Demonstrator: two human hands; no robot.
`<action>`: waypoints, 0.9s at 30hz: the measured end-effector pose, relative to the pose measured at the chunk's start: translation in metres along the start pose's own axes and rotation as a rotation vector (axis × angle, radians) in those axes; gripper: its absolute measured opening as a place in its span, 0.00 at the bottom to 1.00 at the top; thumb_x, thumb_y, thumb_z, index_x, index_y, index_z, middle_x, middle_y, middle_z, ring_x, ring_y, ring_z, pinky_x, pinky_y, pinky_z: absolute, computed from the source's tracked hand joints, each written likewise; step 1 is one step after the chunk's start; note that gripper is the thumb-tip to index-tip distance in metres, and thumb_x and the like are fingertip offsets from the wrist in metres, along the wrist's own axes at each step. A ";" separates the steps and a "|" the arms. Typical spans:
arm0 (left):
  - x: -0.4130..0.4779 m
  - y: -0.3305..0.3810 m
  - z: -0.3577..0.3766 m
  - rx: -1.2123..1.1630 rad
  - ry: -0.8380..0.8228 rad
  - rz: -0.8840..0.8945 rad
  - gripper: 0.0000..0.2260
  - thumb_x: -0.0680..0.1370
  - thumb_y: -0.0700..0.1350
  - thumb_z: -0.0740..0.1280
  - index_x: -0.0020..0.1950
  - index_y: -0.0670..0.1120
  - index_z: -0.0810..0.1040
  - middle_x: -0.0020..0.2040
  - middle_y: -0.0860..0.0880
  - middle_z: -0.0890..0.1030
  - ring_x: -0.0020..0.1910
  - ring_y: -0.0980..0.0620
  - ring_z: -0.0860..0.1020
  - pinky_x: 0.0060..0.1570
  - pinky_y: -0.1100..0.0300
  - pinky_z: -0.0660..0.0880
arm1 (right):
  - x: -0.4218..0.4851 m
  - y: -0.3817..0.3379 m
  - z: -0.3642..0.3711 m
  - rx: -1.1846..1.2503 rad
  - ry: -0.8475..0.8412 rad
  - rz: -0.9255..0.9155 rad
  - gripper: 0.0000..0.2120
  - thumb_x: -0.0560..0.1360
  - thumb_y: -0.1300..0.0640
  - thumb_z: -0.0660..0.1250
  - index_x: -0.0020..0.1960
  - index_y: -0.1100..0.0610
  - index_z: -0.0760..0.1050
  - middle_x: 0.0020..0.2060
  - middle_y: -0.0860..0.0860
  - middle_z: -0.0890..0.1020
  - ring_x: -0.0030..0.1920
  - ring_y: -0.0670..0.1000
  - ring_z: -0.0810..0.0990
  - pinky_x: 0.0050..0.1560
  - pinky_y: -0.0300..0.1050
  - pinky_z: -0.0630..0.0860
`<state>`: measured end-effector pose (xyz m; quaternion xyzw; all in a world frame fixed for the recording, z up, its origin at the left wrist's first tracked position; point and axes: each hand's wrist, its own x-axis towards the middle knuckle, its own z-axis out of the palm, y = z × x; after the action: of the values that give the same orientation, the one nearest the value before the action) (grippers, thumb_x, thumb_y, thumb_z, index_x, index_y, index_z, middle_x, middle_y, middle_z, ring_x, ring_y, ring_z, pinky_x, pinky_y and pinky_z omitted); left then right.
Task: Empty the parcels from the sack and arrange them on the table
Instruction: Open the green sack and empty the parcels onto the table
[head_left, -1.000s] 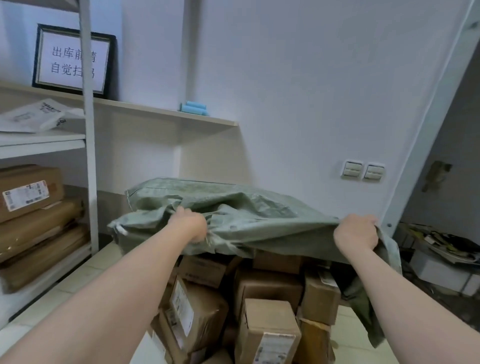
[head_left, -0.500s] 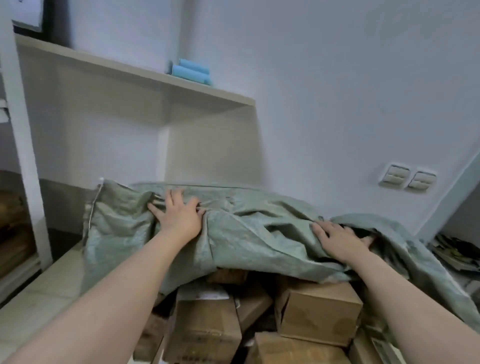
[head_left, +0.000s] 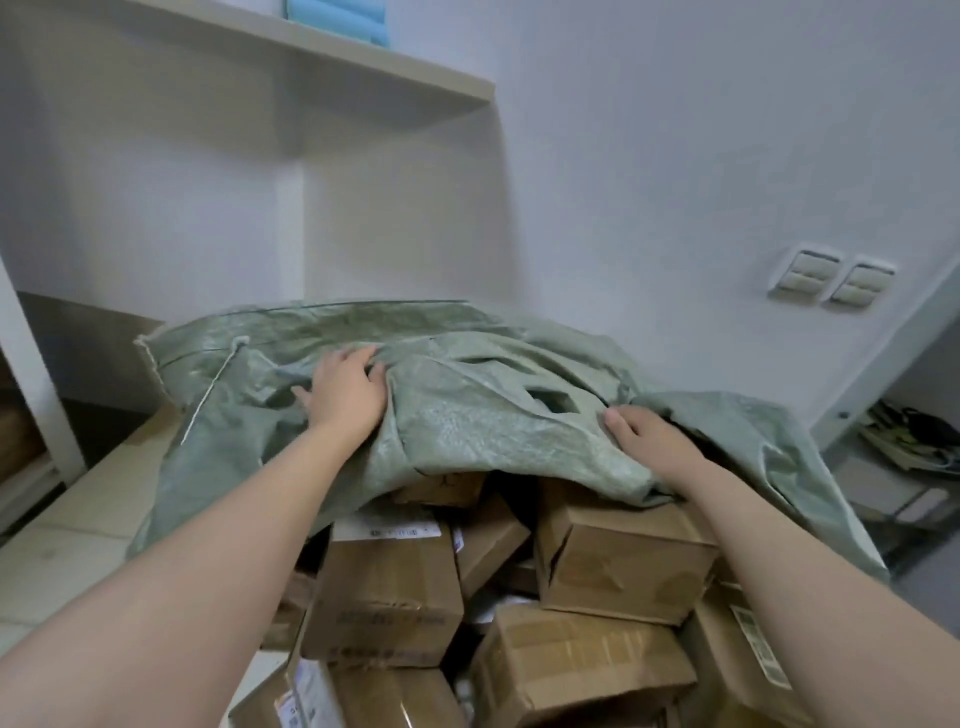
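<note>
- Head view: a crumpled green woven plastic sack (head_left: 467, 415) drapes over heaped brown cardboard parcels (head_left: 389, 582).
- The left hand (head_left: 345, 395) bunches its cloth; the right hand (head_left: 649, 436) rests on it, fingers hidden, grip unclear.
- Emptying step, I'd judge; next, pull the sack clear.

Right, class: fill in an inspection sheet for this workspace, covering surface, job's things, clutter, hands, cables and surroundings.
Surface: pale surface beside the pile, lined like tiles; table or floor unclear.
Job's things: green woven sack draped over heaped cardboard parcels; parcels show at its near edge.
Clutter: heap of oddments at the low right.
Hands: left hand grips a sack fold; right hand on the sack, grip hidden by a fold.
Cables: nothing seen; a white string hangs from the sack hem.
Surroundings: white wall shelf bearing blue items; two wall switches.
</note>
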<state>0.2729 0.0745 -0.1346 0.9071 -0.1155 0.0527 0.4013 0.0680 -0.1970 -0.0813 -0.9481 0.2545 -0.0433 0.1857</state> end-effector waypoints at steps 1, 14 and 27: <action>-0.005 0.013 -0.007 -0.027 0.072 0.074 0.17 0.83 0.51 0.55 0.68 0.52 0.75 0.70 0.46 0.73 0.70 0.43 0.68 0.70 0.39 0.61 | -0.004 0.003 -0.002 -0.007 0.038 0.006 0.20 0.83 0.46 0.53 0.63 0.57 0.75 0.63 0.54 0.77 0.63 0.54 0.74 0.57 0.42 0.66; -0.184 0.234 0.025 0.653 -0.470 0.673 0.38 0.71 0.69 0.64 0.77 0.61 0.56 0.78 0.50 0.57 0.78 0.44 0.44 0.63 0.24 0.32 | -0.105 0.059 -0.038 -0.148 0.576 0.213 0.27 0.79 0.55 0.60 0.75 0.57 0.54 0.54 0.56 0.81 0.52 0.59 0.81 0.44 0.49 0.74; -0.191 0.249 0.052 0.840 -0.529 0.382 0.35 0.74 0.60 0.70 0.77 0.59 0.58 0.79 0.46 0.52 0.78 0.41 0.46 0.68 0.27 0.38 | -0.067 0.184 -0.094 0.016 0.429 0.646 0.20 0.79 0.57 0.58 0.67 0.65 0.70 0.70 0.62 0.59 0.68 0.63 0.60 0.65 0.60 0.67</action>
<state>0.0253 -0.0942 -0.0273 0.9348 -0.3449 -0.0638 -0.0561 -0.0926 -0.3417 -0.0617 -0.7869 0.5728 -0.1817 0.1398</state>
